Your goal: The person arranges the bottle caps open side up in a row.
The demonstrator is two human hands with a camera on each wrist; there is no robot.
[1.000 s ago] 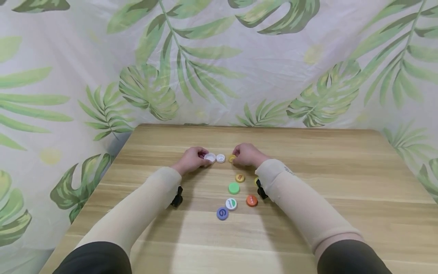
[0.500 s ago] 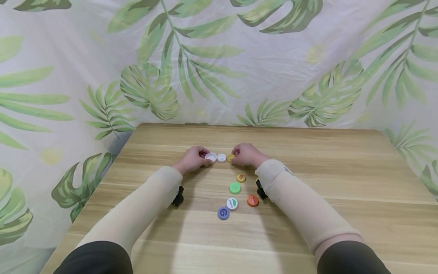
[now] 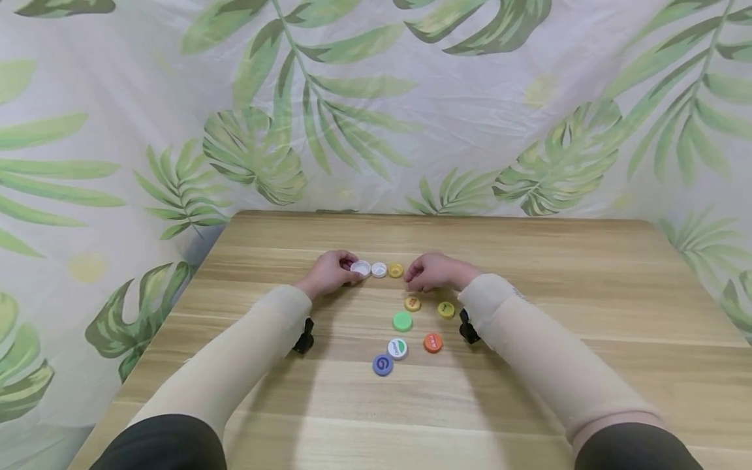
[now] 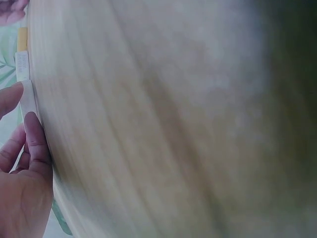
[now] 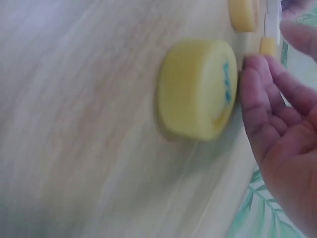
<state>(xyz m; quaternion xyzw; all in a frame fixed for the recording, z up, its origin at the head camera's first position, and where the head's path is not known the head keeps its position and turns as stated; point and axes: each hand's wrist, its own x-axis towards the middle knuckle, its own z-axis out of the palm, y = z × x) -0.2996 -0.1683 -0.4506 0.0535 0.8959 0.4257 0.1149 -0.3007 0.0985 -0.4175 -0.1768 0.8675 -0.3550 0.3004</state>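
Row of three caps (image 3: 378,269) between left hand (image 3: 331,271) and right hand (image 3: 436,271)

Thumb and fingers of the left hand pinch the large white cap (image 3: 361,268), which lies hollow side up at the row's left end on the wooden table (image 3: 564,267). Beside it come a small white cap (image 3: 378,269) and a golden cap (image 3: 395,270). The right hand sits just beside the golden cap, its thumb and fingertips apart and clear of it.

Nearer the person lie an orange-yellow cap (image 3: 412,303), a yellow cap (image 5: 195,89) with green print, a green cap (image 3: 402,321), an orange-red cap (image 3: 433,343), and a printed white cap (image 3: 397,349) beside a blue cap (image 3: 382,365). Leaf-patterned cloth (image 3: 458,117) hangs behind.
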